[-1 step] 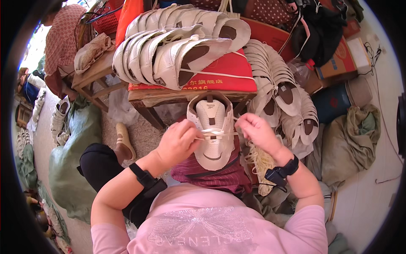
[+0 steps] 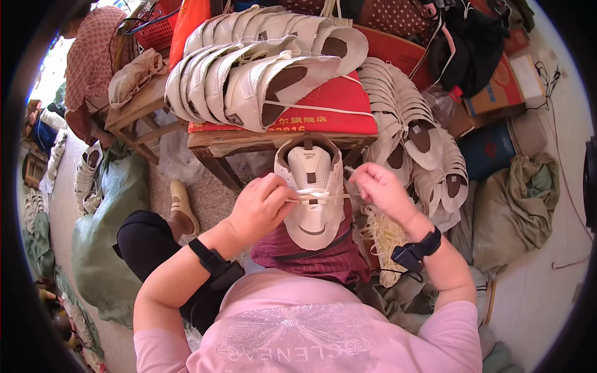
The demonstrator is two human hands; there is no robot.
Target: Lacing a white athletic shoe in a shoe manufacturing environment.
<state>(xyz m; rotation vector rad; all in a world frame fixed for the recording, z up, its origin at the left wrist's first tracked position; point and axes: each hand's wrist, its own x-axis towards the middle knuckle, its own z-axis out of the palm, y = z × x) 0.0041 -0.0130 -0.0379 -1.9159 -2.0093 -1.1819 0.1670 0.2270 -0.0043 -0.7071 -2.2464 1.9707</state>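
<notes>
A cream shoe upper [image 2: 314,221] lies toe toward me on the dark red striped cloth over my lap. White shoelace [image 2: 318,195] runs crosswise over its tongue through the lower eyelets. My left hand [image 2: 264,204] is closed at the upper's left edge, thumb and fingertips pinching the lace where it comes out. To the right of the upper, my right hand [image 2: 380,189] is closed in a pinch, apart from the upper, and a short white lace end sticks out of its fingertips.
A wooden stool [image 2: 230,146] ahead bears a red bag [image 2: 339,99] and rows of nested cream uppers [image 2: 249,87]. More stacked uppers [image 2: 413,118] stand to its right. A bundle of pale laces [image 2: 384,239] hangs beside my lap. Sacks [image 2: 516,211] lie right; another person [image 2: 93,56] sits far left.
My right hand has shifted slightly to the right, away from the upper. My left hand and the upper have stayed in nearly the same place.
</notes>
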